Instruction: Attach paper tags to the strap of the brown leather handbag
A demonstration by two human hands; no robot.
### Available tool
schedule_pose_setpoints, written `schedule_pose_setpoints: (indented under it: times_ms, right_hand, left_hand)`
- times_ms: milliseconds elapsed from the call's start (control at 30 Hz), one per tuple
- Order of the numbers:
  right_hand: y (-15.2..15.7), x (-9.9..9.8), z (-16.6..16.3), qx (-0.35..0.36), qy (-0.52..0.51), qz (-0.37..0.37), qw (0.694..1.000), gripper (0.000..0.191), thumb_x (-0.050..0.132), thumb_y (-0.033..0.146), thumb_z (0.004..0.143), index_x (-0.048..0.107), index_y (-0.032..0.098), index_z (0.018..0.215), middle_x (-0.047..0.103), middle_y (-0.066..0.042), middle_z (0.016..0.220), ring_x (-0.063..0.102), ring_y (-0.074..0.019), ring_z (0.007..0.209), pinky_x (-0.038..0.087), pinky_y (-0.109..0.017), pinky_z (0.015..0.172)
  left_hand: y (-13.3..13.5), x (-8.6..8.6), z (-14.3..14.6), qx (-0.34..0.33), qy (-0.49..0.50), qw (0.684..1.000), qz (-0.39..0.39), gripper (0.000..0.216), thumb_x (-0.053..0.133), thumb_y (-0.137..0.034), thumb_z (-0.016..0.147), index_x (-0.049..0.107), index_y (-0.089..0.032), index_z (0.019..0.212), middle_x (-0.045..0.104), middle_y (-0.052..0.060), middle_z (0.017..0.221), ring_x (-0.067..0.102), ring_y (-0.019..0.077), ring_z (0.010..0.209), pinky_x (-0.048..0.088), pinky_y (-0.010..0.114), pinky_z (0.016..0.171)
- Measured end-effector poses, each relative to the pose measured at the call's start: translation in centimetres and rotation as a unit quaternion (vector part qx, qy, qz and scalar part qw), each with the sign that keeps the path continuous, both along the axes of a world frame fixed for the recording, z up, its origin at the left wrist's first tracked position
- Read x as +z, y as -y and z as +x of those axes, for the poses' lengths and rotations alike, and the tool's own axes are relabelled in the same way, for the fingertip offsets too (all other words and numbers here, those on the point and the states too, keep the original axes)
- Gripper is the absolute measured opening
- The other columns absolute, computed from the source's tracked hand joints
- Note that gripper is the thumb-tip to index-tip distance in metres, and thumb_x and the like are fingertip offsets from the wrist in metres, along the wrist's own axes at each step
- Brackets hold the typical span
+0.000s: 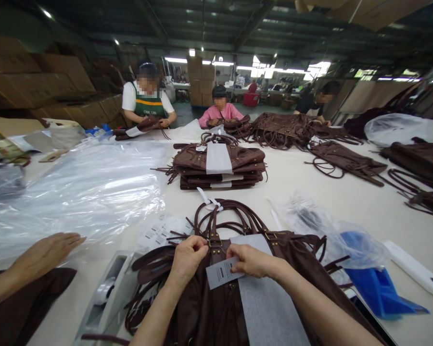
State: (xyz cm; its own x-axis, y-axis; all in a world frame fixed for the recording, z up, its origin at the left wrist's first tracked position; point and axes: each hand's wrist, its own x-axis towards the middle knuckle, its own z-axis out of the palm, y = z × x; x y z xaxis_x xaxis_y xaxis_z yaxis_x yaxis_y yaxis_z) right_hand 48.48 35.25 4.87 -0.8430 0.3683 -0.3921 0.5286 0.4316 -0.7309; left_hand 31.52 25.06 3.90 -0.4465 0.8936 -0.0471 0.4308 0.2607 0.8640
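A dark brown leather handbag (198,312) lies in front of me, its looped handles (238,211) pointing away. Around its middle runs a grey paper band (270,307). My right hand (252,260) is closed on a printed grey tag (218,274) that hangs over the bag's front. Just left of it, my left hand (188,259) pinches close to the metal ring at a handle base; what is between its fingertips is too small to make out. White ties (212,205) are wrapped on the handles.
A co-worker's hand (48,254) rests by clear plastic sheets (104,178) at left. A tape dispenser (106,288), label sheets (162,233), a blue plastic tool (375,288) and a white bar-shaped object (414,266) flank the bag. Stacked bags (218,166) stand beyond; several people work behind.
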Motion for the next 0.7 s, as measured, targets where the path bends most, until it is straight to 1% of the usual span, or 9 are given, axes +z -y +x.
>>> schedule_pose_setpoints:
  times_ms: [100,133,200,300,367,433,500,567,700]
  right_hand:
    - [-0.2,-0.2,-0.7,0.025,0.010,0.024,0.999,0.023,0.062,0.015,0.063,0.054,0.018,0.085,0.050,0.004,0.070,0.044,-0.0093,0.063,0.029,-0.019,0.053]
    - [-0.2,-0.4,-1.0,0.023,-0.001,0.025,0.999,0.024,0.062,0.016,0.063,0.054,0.018,0.086,0.050,0.004,0.070,0.044,-0.0093,0.063,0.029,-0.019,0.053]
    - [-0.2,-1.0,-1.4,-0.006,-0.038,0.032,0.999,0.026,0.062,0.015,0.063,0.052,0.019,0.087,0.048,0.006,0.066,0.043,-0.0091,0.061,0.029,-0.019,0.053]
    - [0.3,-2.4,-1.4,-0.100,-0.094,0.042,0.990,0.026,0.061,0.011,0.063,0.049,0.018,0.085,0.045,0.007,0.062,0.042,-0.0085,0.057,0.030,-0.019,0.052]
    - [0.9,-3.4,-1.1,-0.174,-0.126,0.048,0.975,0.025,0.062,0.011,0.064,0.047,0.018,0.081,0.046,0.007,0.063,0.042,-0.0082,0.055,0.031,-0.019,0.051]
    - [1.5,-4.4,-0.7,-0.225,-0.163,0.071,0.958,0.021,0.062,0.012,0.065,0.047,0.018,0.077,0.046,0.005,0.067,0.044,-0.0086,0.056,0.034,-0.020,0.053]
    - [2.1,-4.9,-0.3,-0.232,-0.203,0.103,0.946,0.016,0.062,0.012,0.067,0.047,0.018,0.071,0.047,0.003,0.070,0.046,-0.0104,0.063,0.036,-0.022,0.059]
    - [2.5,-5.2,0.0,-0.216,-0.235,0.124,0.940,0.014,0.061,0.011,0.068,0.048,0.018,0.068,0.049,0.002,0.073,0.048,-0.0120,0.070,0.038,-0.023,0.064]
    - [2.8,-5.3,0.4,-0.207,-0.259,0.127,0.935,0.014,0.060,0.007,0.069,0.051,0.018,0.071,0.052,0.000,0.078,0.049,-0.0128,0.077,0.039,-0.024,0.070]
  left_hand:
    - [-0.5,-0.4,1.2,-0.063,-0.019,0.998,-0.018,0.013,0.047,-0.017,0.064,0.045,-0.017,0.051,0.060,0.001,0.073,0.054,0.0136,0.070,0.038,0.025,0.066]
    - [-0.5,-0.6,1.7,-0.086,-0.051,0.995,-0.026,0.012,0.046,-0.015,0.064,0.045,-0.017,0.052,0.059,0.000,0.071,0.053,0.0136,0.070,0.037,0.024,0.065]
    - [-0.4,-1.1,2.8,-0.101,-0.140,0.984,-0.041,0.010,0.045,-0.013,0.065,0.046,-0.018,0.055,0.056,0.000,0.068,0.050,0.0140,0.070,0.034,0.025,0.064]
    - [0.0,-2.0,4.0,-0.070,-0.243,0.966,-0.056,0.011,0.043,-0.013,0.070,0.046,-0.018,0.060,0.053,0.001,0.068,0.048,0.0149,0.071,0.031,0.026,0.064]
    - [0.3,-2.4,4.5,-0.051,-0.267,0.961,-0.060,0.012,0.041,-0.012,0.072,0.046,-0.018,0.062,0.052,0.001,0.069,0.047,0.0148,0.071,0.030,0.027,0.065]
    - [0.5,-2.6,4.7,-0.040,-0.272,0.959,-0.064,0.013,0.041,-0.012,0.072,0.045,-0.018,0.062,0.052,0.001,0.068,0.047,0.0146,0.070,0.030,0.027,0.066]
    - [0.6,-2.6,4.9,-0.032,-0.268,0.960,-0.071,0.013,0.041,-0.012,0.072,0.045,-0.017,0.061,0.052,0.001,0.068,0.048,0.0145,0.070,0.029,0.027,0.066]
    - [0.6,-2.5,5.1,-0.021,-0.261,0.961,-0.085,0.013,0.040,-0.012,0.072,0.045,-0.017,0.060,0.052,0.001,0.067,0.048,0.0145,0.070,0.029,0.027,0.065]
    - [0.6,-2.3,5.4,0.007,-0.260,0.959,-0.115,0.014,0.039,-0.012,0.071,0.044,-0.018,0.059,0.052,0.001,0.066,0.048,0.0146,0.067,0.029,0.026,0.063]
